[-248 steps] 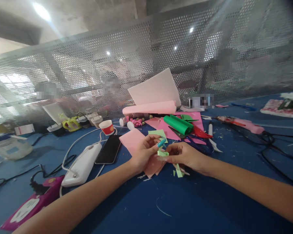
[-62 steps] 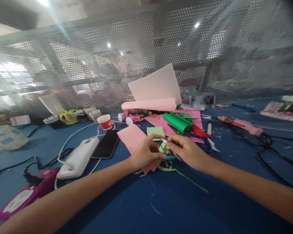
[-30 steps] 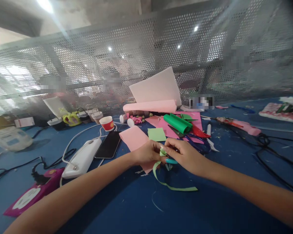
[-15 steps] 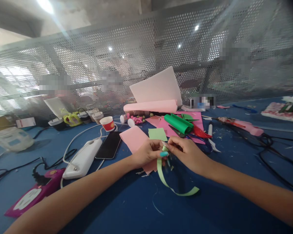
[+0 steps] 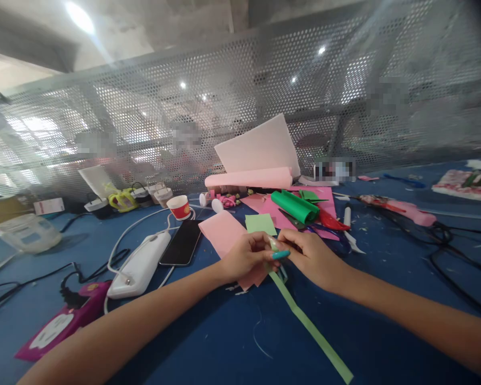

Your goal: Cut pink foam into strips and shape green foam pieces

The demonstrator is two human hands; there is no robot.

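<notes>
In the head view, a pale green paper strip (image 5: 305, 322) trails from the centre toward the lower right, over the blue table (image 5: 176, 345). The left hand (image 5: 242, 258) pinches its upper end; the right hand's (image 5: 315, 256) fingers curl against that spot, their grip hidden. The strip looks light, flexible and easily creased, best pinched flat near an end.

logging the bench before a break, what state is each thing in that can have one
light green strip: pinched by left hand, tail uncurled
phone: flat, screen dark
paper cup: upright, open
bright green sheet: rolled up
pale pink sheet: rolled
light green square: flat
purple power strip: black plug attached
clear tub: upright, contents unclear
</notes>
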